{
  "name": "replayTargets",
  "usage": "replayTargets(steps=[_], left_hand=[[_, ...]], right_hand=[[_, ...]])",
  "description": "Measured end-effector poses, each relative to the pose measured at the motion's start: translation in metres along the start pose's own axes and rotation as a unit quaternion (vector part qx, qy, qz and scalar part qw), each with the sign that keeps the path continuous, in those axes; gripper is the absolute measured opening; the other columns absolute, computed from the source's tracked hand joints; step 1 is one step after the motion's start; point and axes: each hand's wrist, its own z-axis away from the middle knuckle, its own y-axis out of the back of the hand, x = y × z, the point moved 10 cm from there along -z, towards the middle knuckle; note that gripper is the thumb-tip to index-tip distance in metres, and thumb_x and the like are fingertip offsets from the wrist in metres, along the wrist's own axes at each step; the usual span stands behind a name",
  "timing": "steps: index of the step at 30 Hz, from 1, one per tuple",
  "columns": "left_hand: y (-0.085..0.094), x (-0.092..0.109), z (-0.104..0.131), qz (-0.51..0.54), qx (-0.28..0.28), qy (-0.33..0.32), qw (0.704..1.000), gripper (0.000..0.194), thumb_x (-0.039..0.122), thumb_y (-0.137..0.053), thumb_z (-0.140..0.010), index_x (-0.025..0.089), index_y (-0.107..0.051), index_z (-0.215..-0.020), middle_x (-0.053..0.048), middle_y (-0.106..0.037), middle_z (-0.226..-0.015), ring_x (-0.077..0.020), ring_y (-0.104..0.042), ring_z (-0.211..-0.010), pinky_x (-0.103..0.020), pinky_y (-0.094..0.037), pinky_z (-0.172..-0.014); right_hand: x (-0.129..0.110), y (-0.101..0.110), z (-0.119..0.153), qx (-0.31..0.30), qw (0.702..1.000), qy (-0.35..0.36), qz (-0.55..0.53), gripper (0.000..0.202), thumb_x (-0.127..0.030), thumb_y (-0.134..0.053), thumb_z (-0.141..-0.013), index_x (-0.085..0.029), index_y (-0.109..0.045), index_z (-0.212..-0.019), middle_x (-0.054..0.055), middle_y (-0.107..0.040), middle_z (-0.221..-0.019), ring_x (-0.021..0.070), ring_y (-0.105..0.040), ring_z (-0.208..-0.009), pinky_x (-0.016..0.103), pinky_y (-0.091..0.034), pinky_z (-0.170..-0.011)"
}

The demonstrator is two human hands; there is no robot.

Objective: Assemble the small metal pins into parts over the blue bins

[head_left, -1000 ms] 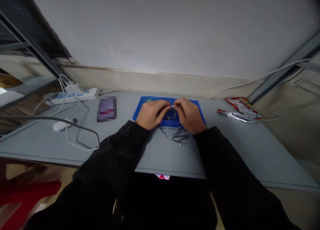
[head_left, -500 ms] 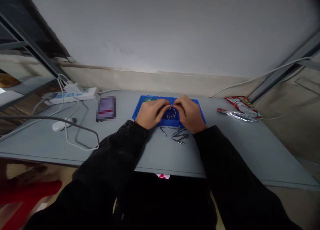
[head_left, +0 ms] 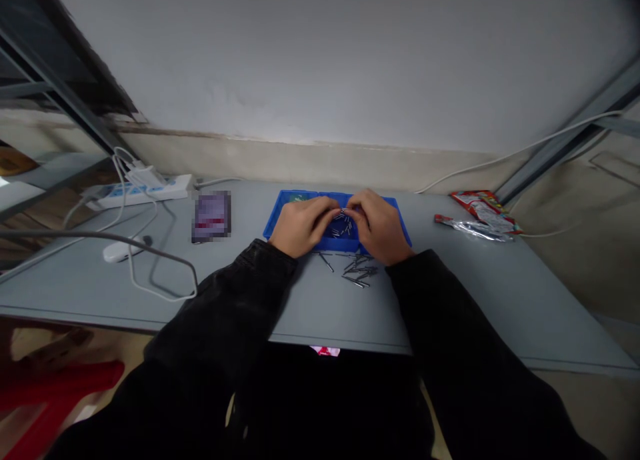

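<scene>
I pinch small metal rod point(head_left: 345, 210) between fingertips of left hand point(head_left: 301, 228) and right hand point(head_left: 380, 227), above blue tray point(head_left: 340, 245). Best: light, steady pinch, low over tray, wrists clear of loose metal rods point(head_left: 356, 282) on desk point(head_left: 325, 313).

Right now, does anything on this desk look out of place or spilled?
The metal rods lie at mixed angles on the desk, outside the blue tray, while other metal pieces sit inside it. Possibly deliberate, but untidy.
</scene>
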Motion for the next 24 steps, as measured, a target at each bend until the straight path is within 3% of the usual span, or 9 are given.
replayTargets(steps=[5, 10, 16, 24], left_hand=[[0.000, 0.000, 0.000, 0.000, 0.002, -0.003, 1.000, 0.023, 0.029, -0.051, -0.104, 0.015, -0.068, -0.103, -0.005, -0.073, -0.089, -0.0120, -0.067, -0.074, -0.025, -0.051, -0.073], [0.000, -0.002, 0.000, -0.001, 0.000, 0.009, 1.000, 0.025, 0.031, -0.050, -0.104, 0.015, -0.068, -0.102, -0.005, -0.072, -0.087, -0.0123, -0.066, -0.074, -0.026, -0.051, -0.073], [-0.001, -0.002, 0.000, 0.002, -0.003, 0.009, 1.000, 0.026, 0.032, -0.049, -0.105, 0.015, -0.069, -0.101, -0.004, -0.072, -0.087, -0.0124, -0.066, -0.075, -0.026, -0.051, -0.073], [0.003, -0.005, -0.001, -0.010, -0.001, 0.014, 1.000, 0.024, 0.031, -0.052, -0.104, 0.016, -0.069, -0.101, -0.003, -0.073, -0.088, -0.0123, -0.066, -0.076, -0.026, -0.050, -0.075]], right_hand=[[-0.001, -0.001, 0.000, -0.006, 1.000, 0.008, 0.002, 0.019, -0.028, -0.044, -0.104, -0.021, -0.057, -0.091, 0.004, -0.062, -0.089, 0.0182, -0.059, -0.087, 0.033, -0.048, -0.081], [-0.001, 0.001, 0.001, 0.003, 1.000, 0.006, -0.003, 0.010, -0.026, -0.050, -0.102, -0.021, -0.058, -0.102, 0.003, -0.063, -0.092, 0.0170, -0.059, -0.084, 0.031, -0.048, -0.079], [0.000, 0.002, 0.000, 0.006, 1.000, 0.014, 0.010, 0.020, -0.029, -0.046, -0.104, -0.021, -0.058, -0.090, 0.004, -0.063, -0.088, 0.0181, -0.060, -0.086, 0.033, -0.048, -0.080], [0.002, 0.013, 0.000, 0.050, 0.998, 0.020, 0.027, 0.021, -0.027, -0.049, -0.102, -0.022, -0.064, -0.090, 0.004, -0.064, -0.089, 0.0184, -0.060, -0.087, 0.035, -0.050, -0.080]])
